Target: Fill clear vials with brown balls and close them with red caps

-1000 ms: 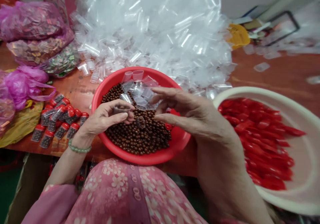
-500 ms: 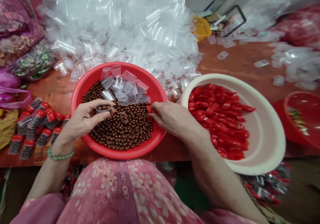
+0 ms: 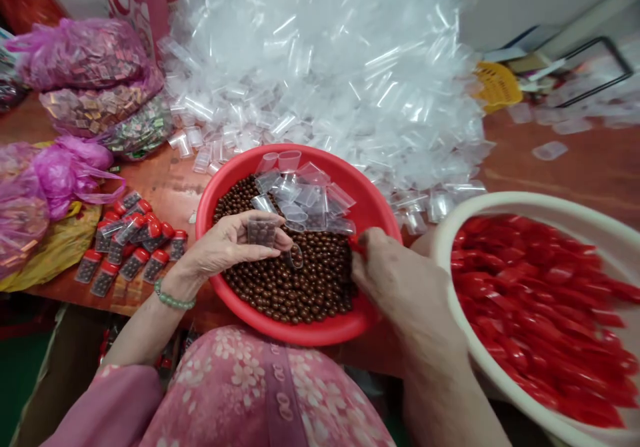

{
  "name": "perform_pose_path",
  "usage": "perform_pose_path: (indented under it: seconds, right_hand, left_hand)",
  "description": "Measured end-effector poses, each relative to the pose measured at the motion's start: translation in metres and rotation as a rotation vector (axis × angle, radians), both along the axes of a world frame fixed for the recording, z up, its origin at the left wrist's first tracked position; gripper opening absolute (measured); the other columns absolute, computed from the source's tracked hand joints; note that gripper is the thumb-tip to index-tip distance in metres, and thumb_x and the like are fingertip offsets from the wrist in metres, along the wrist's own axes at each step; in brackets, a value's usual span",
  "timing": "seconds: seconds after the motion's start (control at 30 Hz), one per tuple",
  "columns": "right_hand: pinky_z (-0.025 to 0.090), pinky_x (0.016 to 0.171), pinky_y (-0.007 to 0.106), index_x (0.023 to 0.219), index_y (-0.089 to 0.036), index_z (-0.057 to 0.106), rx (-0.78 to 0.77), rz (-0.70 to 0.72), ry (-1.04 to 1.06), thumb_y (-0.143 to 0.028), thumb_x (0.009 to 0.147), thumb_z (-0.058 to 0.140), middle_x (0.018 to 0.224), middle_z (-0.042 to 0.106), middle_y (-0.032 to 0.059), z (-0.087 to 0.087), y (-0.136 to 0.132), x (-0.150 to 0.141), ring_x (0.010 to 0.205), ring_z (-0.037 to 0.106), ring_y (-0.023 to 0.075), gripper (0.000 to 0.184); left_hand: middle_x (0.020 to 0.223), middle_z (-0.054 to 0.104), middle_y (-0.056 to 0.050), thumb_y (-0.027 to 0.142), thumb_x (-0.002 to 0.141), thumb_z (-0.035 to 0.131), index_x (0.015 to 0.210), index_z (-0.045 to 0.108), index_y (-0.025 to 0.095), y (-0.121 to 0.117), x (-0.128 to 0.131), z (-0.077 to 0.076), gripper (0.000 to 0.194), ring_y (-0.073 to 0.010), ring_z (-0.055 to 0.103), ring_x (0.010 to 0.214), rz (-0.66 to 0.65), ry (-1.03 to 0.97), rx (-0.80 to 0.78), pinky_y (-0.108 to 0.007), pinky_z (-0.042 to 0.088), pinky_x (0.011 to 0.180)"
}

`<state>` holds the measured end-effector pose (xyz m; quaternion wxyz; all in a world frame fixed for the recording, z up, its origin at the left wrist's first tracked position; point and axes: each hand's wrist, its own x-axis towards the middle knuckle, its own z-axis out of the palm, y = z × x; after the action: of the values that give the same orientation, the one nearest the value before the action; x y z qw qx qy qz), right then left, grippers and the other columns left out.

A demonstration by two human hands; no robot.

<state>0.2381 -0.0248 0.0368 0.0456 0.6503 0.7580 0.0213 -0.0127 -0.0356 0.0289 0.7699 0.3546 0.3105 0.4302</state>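
Observation:
My left hand (image 3: 230, 247) is over the red plastic bowl (image 3: 305, 335), pinching a small clear plastic tube (image 3: 261, 232) filled with brown balls. The loose balls (image 3: 295, 294) fill most of the bowl, and several empty clear tubes (image 3: 300, 197) lie on them at the far side. Another clear tube (image 3: 295, 257) lies just beyond my left fingertips. My right hand (image 3: 395, 280) is at the bowl's right rim, its fingertips on a red cap (image 3: 357, 244) that they partly hide.
A large heap of clear tubes (image 3: 320, 80) rises behind the bowl. To the right, a cream basin (image 3: 480, 200) holds many red caps (image 3: 530, 300). Capped, filled tubes (image 3: 130, 240) lie on the orange table (image 3: 565, 167) at left, near pink bags (image 3: 80, 54).
The tube in my left hand now looks fuller of brown balls. My right hand has moved right to the bowl's rim with the red cap. The view has shifted slightly.

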Motion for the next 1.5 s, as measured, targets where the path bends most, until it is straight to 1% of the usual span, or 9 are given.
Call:
perform_pose_path:
  seconds: [0.1, 0.23, 0.4, 0.5, 0.7, 0.83, 1.1, 1.33, 1.5]
  right_hand:
    - [0.044, 0.048, 0.032, 0.087, -0.022, 0.062, 0.068, -0.009, 0.481, -0.034, 0.087, 0.056, 0.070, 0.070, 0.0075, 0.013, -0.012, 0.007, 0.054, 0.063, 0.0220, 0.013]
    - [0.049, 0.049, 0.025, 0.084, -0.022, 0.066, -0.291, -0.055, 1.206, -0.044, 0.079, 0.070, 0.064, 0.067, 0.0007, 0.025, -0.021, -0.004, 0.054, 0.062, 0.0152, 0.022]
    - [0.041, 0.041, 0.019, 0.076, -0.018, 0.066, -0.626, -0.165, 1.499, -0.045, 0.071, 0.079, 0.052, 0.060, -0.0019, 0.010, -0.013, -0.033, 0.043, 0.051, 0.0086, 0.031]
    - [0.040, 0.041, 0.021, 0.076, -0.017, 0.067, -0.550, -0.120, 1.434, -0.046, 0.073, 0.076, 0.051, 0.058, -0.0022, -0.001, -0.010, -0.042, 0.044, 0.050, 0.0095, 0.031]
    - [0.057, 0.069, 0.033, 0.084, -0.023, 0.068, 0.086, 0.265, 1.067, -0.030, 0.084, 0.067, 0.079, 0.072, 0.0038, -0.001, -0.018, -0.055, 0.070, 0.067, 0.0179, 0.007]
    - [0.061, 0.079, 0.036, 0.101, -0.024, 0.067, 0.107, 0.484, 1.055, -0.024, 0.082, 0.071, 0.096, 0.075, 0.0069, 0.001, -0.020, -0.054, 0.088, 0.072, 0.0218, 0.019]
    - [0.064, 0.070, 0.032, 0.107, -0.027, 0.067, -0.034, 0.374, 1.326, -0.018, 0.082, 0.072, 0.100, 0.077, 0.0029, -0.007, -0.024, -0.041, 0.078, 0.075, 0.0187, 0.028]
    - [0.063, 0.078, 0.031, 0.106, -0.025, 0.070, 0.177, 0.639, 0.904, -0.013, 0.087, 0.063, 0.097, 0.077, 0.0061, 0.010, -0.007, -0.053, 0.084, 0.074, 0.0189, 0.024]
    - [0.062, 0.082, 0.030, 0.116, -0.021, 0.067, 0.286, 0.728, 0.718, -0.015, 0.090, 0.060, 0.106, 0.074, 0.0095, 0.006, 0.003, -0.057, 0.092, 0.073, 0.0189, 0.028]
  left_hand:
    - [0.101, 0.074, -0.007, 0.013, 0.067, 0.083, 0.108, 0.067, 0.016, 0.000, 0.000, -0.003, 0.044, -0.0184, 0.072, 0.094, -0.003, -0.024, -0.034, -0.037, 0.053, 0.093]
    - [0.105, 0.073, -0.007, 0.012, 0.066, 0.083, 0.106, 0.067, 0.016, 0.000, 0.001, -0.006, 0.043, -0.0175, 0.072, 0.091, 0.041, -0.025, -0.053, -0.037, 0.052, 0.093]
    - [0.096, 0.074, -0.006, 0.009, 0.060, 0.085, 0.102, 0.068, 0.014, -0.001, 0.002, -0.006, 0.046, -0.0126, 0.069, 0.087, 0.036, -0.013, -0.054, -0.027, 0.052, 0.086]
    - [0.090, 0.073, -0.005, 0.012, 0.061, 0.085, 0.099, 0.067, 0.012, -0.001, 0.002, -0.006, 0.043, -0.0114, 0.067, 0.080, 0.042, 0.010, -0.070, -0.024, 0.054, 0.074]
    - [0.086, 0.071, -0.005, 0.018, 0.061, 0.086, 0.096, 0.066, 0.011, 0.000, 0.004, -0.007, 0.042, -0.0115, 0.064, 0.073, 0.108, 0.044, -0.099, -0.024, 0.054, 0.064]
    - [0.085, 0.071, -0.005, 0.021, 0.062, 0.085, 0.096, 0.066, 0.011, 0.001, 0.002, -0.009, 0.040, -0.0106, 0.064, 0.070, 0.119, 0.028, -0.099, -0.024, 0.053, 0.064]
    - [0.084, 0.070, -0.004, 0.023, 0.061, 0.087, 0.094, 0.067, 0.011, 0.002, 0.001, -0.010, 0.040, -0.0093, 0.064, 0.067, 0.122, -0.008, -0.105, -0.023, 0.053, 0.063]
    - [0.089, 0.071, -0.005, 0.028, 0.065, 0.087, 0.095, 0.070, 0.012, 0.003, 0.002, -0.007, 0.038, -0.0100, 0.066, 0.077, 0.170, -0.014, -0.089, -0.021, 0.052, 0.071]
    - [0.097, 0.073, -0.008, 0.047, 0.071, 0.081, 0.101, 0.071, 0.012, 0.004, -0.003, -0.009, 0.047, -0.0147, 0.068, 0.084, 0.091, -0.132, -0.225, -0.029, 0.055, 0.081]
